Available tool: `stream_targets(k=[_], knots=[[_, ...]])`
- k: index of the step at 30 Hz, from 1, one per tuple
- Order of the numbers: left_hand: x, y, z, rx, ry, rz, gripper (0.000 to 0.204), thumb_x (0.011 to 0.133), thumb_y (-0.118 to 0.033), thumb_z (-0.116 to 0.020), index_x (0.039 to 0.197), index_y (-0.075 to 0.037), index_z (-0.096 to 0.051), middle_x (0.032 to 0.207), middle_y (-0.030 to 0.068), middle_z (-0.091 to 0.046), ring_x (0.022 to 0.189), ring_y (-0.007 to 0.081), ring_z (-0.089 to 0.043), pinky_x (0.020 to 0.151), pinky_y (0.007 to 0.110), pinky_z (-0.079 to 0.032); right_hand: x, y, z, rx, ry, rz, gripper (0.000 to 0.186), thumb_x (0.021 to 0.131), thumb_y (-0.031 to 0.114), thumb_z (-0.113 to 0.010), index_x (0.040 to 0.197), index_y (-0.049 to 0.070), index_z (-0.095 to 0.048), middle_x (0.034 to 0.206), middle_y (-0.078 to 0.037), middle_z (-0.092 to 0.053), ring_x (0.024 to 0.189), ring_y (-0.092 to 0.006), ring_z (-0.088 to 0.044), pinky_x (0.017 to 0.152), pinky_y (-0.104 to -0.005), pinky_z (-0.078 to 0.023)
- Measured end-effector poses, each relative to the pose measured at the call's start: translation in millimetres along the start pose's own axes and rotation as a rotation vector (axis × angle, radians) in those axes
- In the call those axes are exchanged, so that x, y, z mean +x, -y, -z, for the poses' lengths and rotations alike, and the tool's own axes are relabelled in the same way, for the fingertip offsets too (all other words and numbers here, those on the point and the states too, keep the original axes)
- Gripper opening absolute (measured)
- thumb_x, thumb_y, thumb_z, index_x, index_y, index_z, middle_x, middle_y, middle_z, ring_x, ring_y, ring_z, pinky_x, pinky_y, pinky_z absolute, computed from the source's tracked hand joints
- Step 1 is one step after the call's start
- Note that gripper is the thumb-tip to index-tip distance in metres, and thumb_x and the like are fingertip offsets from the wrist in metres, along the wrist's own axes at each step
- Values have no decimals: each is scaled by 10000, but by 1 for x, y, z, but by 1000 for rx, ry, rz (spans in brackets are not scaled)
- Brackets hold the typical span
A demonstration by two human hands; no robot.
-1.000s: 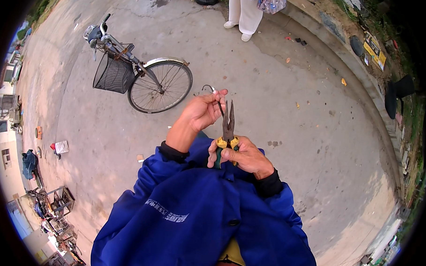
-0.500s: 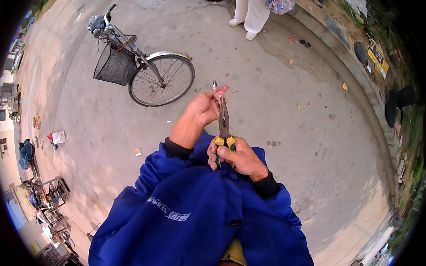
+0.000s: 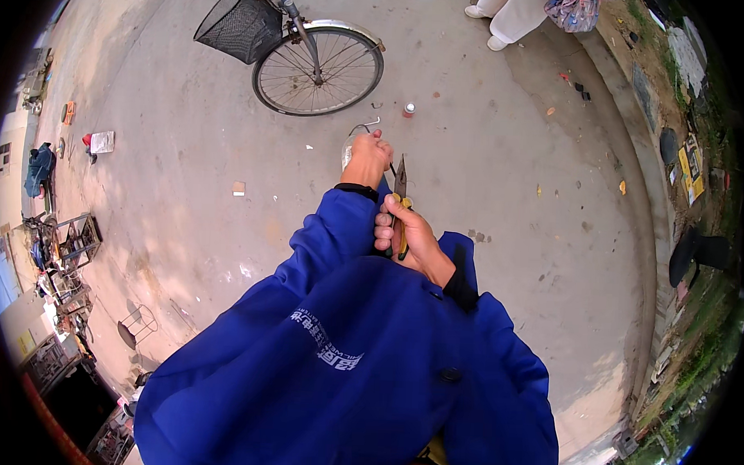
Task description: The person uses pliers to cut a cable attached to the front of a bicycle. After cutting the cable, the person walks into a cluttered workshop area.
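My right hand (image 3: 413, 238) is closed round the handles of needle-nose pliers (image 3: 401, 183), yellow and dark green, their jaws pointing away from me. Just left of the jaws, my left hand (image 3: 371, 155) is closed, its fingers curled in. A short dark tip shows beside it near the pliers; what the fingers hold is hidden. On the ground beyond that hand lie a thin L-shaped metal piece (image 3: 371, 123) and a small red bottle with a white top (image 3: 408, 110). Part of a pale object (image 3: 347, 153) shows behind my left wrist, too covered to name.
A bicycle (image 3: 319, 72) with a black mesh basket (image 3: 238, 23) stands ahead. At the upper right is a person in white trousers (image 3: 517, 18) with a patterned bag (image 3: 572, 11). A kerb runs down the right. Metal racks (image 3: 80, 237) and clutter line the left.
The view has tipped down, so bicycle and person sit higher, and the bottle now shows. My left hand has turned and curled in; the small shiny piece at its fingertips is out of sight.
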State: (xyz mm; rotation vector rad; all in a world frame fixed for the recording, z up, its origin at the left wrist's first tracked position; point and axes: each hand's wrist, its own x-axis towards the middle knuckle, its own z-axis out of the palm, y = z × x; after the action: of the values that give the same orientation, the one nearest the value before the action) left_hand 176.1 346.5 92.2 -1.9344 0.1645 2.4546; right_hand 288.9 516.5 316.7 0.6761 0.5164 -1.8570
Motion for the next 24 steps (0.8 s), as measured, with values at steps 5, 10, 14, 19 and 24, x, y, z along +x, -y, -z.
stream_targets(k=[5, 10, 14, 19, 24], knots=[[-21, 14, -8, -59, 43, 113, 269, 1048, -213, -377, 895, -90, -560, 581, -59, -269, 422, 100, -224, 405, 260, -197, -2, 8, 9, -26, -80, -10, 239, 1035, 321, -674, 981, 139, -529, 838, -3, -523, 685, -127, -491, 598, -302, -429], [29, 15, -6, -119, -29, 54, 281, 1028, -228, -399, 847, -87, -562, 560, -55, -275, 410, 107, -215, 409, 269, -198, -4, 10, 1, -85, -80, -44, 234, 1039, 316, -668, 976, 138, -530, 839, -2, -523, 686, -119, -491, 598, -293, -429], [41, 17, -12, -186, -4, 160, 275, 1008, -224, -413, 833, -73, -564, 556, -56, -274, 405, 104, -227, 402, 249, -213, -6, 19, 0, -104, -88, -39, 225, 1044, 310, -661, 971, 143, -529, 834, 4, -517, 683, -108, -486, 599, -278, -426], [-29, 32, -39, -116, -58, 235, 262, 1002, -196, -416, 834, -68, -570, 556, -57, -295, 405, 94, -235, 393, 230, -202, -21, 27, 4, -70, -93, -10, 218, 1050, 308, -653, 961, 155, -525, 827, 15, -509, 683, -99, -482, 602, -264, -422], [-25, 38, -47, -119, 126, 241, 288, 1039, -167, -374, 853, -72, -573, 579, -54, -286, 419, 90, -193, 399, 249, -156, -39, 30, 9, -74, -44, 11, 230, 1062, 350, -628, 978, 162, -524, 833, 21, -509, 682, -94, -481, 604, -265, -421]])
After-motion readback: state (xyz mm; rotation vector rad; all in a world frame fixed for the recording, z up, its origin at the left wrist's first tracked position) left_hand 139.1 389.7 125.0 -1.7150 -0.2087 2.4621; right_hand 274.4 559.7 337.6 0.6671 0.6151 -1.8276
